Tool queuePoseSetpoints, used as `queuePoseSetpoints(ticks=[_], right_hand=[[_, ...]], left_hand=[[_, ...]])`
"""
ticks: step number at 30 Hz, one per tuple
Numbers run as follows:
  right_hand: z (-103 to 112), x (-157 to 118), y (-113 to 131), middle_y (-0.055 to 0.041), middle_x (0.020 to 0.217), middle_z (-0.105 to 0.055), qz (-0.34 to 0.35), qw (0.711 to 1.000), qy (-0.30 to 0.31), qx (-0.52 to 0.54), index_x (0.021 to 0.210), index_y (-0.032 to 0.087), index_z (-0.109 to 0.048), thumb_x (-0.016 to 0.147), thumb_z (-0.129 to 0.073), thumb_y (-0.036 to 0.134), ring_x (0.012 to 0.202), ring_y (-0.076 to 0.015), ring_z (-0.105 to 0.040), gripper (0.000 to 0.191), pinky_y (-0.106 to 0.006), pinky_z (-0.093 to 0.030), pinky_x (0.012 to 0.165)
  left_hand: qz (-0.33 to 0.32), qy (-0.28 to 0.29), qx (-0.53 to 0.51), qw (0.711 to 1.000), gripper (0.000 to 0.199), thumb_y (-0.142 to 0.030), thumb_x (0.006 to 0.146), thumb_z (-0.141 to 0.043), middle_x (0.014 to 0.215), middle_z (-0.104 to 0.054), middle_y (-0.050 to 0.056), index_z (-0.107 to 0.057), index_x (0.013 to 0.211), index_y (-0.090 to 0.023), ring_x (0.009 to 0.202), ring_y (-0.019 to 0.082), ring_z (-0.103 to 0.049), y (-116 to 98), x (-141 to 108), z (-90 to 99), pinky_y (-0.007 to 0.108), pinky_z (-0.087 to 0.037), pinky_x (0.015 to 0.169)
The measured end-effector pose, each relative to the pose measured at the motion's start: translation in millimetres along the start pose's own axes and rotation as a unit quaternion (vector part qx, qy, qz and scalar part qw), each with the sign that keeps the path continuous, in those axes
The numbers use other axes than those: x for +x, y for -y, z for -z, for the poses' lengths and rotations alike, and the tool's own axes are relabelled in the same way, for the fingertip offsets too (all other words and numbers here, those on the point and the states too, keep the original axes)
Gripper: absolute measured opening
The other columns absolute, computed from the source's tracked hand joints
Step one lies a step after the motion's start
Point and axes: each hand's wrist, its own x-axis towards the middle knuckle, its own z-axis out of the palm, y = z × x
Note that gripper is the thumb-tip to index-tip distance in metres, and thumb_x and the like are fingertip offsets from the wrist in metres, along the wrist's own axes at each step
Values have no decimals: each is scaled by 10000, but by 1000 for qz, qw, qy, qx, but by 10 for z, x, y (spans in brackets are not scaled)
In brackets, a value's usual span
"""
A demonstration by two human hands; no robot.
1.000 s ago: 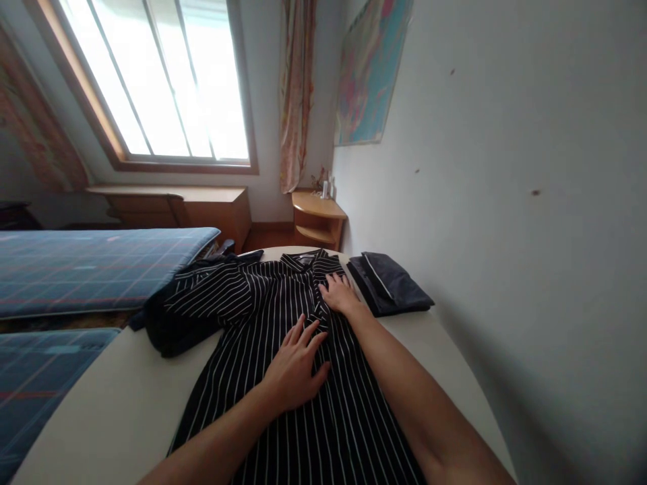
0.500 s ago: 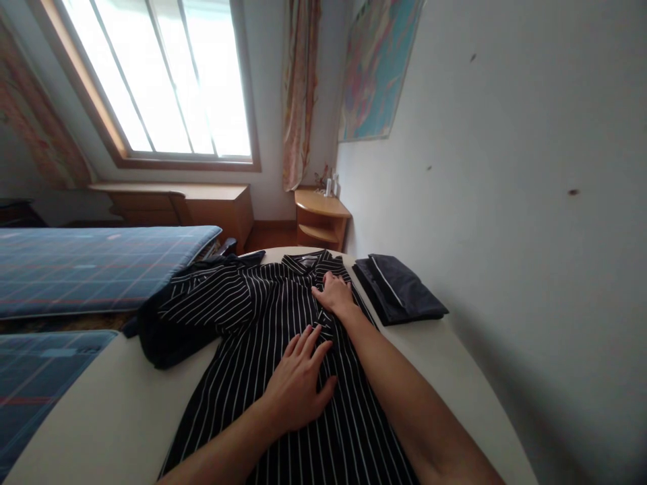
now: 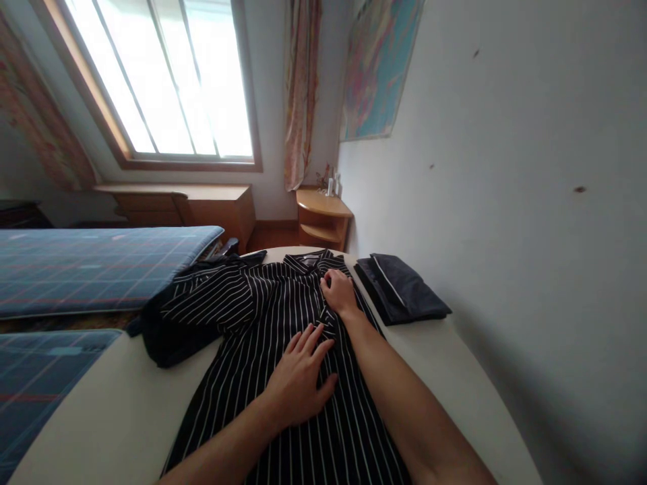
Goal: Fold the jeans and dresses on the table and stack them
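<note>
- While the striped shirt [image 3: 237, 377] is laid on the table [image 3: 126, 397], its front is touched by the left hand [image 3: 299, 382], fingers spread.
- Near its collar [image 3: 294, 263], the right hand [image 3: 340, 292] is curled; any grip cannot be told.

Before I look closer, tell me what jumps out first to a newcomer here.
The bright window at the upper left probably grabs the eye first. Next comes the black, white-striped shirt spread over the pale table, with both hands on it. Just right of the shirt lies a dark folded garment.
</note>
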Motion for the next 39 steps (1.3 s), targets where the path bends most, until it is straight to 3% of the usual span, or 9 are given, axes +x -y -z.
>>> queuePoseSetpoints(ticks=[5, 9, 12, 16, 19, 26, 31, 35, 39], right_hand=[[-33, -2, -21, -61, 1133, -687, 26, 999, 26, 5, 1013, 218, -635, 975, -489, 330, 1140, -210, -569, 188, -371, -336, 1055], [-108, -7, -24, -100, 1385, -596, 13, 998, 57, -7, 1296, 206, -573, 990, -460, 474, 1320, -261, -472, 422, -449, -247, 1135], [-128, 42, -4, -112, 1481, -517, -5, 997, 76, -26, 1335, 206, -573, 980, -428, 570, 1382, -314, -400, 528, -491, -241, 1137], [-84, 236, -20, -101, 1370, -602, -34, 995, 83, -49, 1235, 233, -630, 1023, -319, 497, 1279, -298, -500, 460, -467, -334, 1071], [-55, 435, -104, -136, 1429, -547, -56, 993, 86, -65, 1361, 189, -532, 1027, -297, 423, 1305, -275, -486, 470, -427, -350, 1071], [-101, 733, -293, -176, 1607, -312, -89, 980, 144, -102, 1493, 163, -410, 910, -483, 578, 1477, -354, -259, 719, -557, -123, 1187], [-130, 790, -307, -179, 1633, -250, -96, 977, 154, -115, 1540, 108, -324, 889, -472, 650, 1505, -348, -189, 859, -494, -131, 1202], [-112, 765, -250, -199, 1637, -226, -104, 978, 133, -126, 1529, 59, -333, 923, -456, 605, 1509, -376, -147, 825, -502, -111, 1203], [-50, 676, -113, -195, 1619, -280, -71, 985, 98, -123, 1461, 36, -431, 990, -379, 466, 1499, -308, -197, 640, -405, -131, 1206]], left_hand=[[-4, -10, -1, 1000, 588, -348, 896, -582, 1637, -288, 71, -449, 1461, -255, 1521, 295, -200, 8, -7, -12, 526, -216, 1231], [-5, -7, 3, 1000, 591, -352, 896, -578, 1637, -285, 77, -448, 1463, -250, 1521, 295, -200, 10, -7, -10, 532, -223, 1227], [-6, -5, 4, 1000, 592, -356, 896, -579, 1636, -285, 85, -449, 1463, -246, 1521, 298, -199, 13, -4, -8, 537, -227, 1224], [-13, -10, -2, 1000, 597, -356, 895, -582, 1639, -278, 80, -444, 1467, -254, 1520, 302, -200, 20, -3, -7, 543, -224, 1225], [-13, -9, -3, 1000, 595, -361, 896, -582, 1642, -269, 80, -447, 1465, -257, 1520, 301, -198, 26, -3, -9, 546, -226, 1225], [-11, -3, -2, 1000, 616, -358, 894, -581, 1654, -238, 64, -421, 1482, -276, 1525, 298, -178, 39, 6, -25, 546, -224, 1228], [-10, 1, 1, 1000, 628, -358, 896, -575, 1657, -229, 60, -404, 1495, -281, 1526, 290, -177, 41, 12, -20, 544, -217, 1231], [-13, 0, 3, 1000, 626, -366, 897, -578, 1659, -220, 57, -408, 1493, -280, 1528, 288, -169, 44, 23, -20, 536, -219, 1232], [-15, 1, 4, 1000, 605, -372, 904, -572, 1653, -239, 64, -424, 1482, -274, 1527, 285, -176, 49, 35, -22, 533, -218, 1232]])
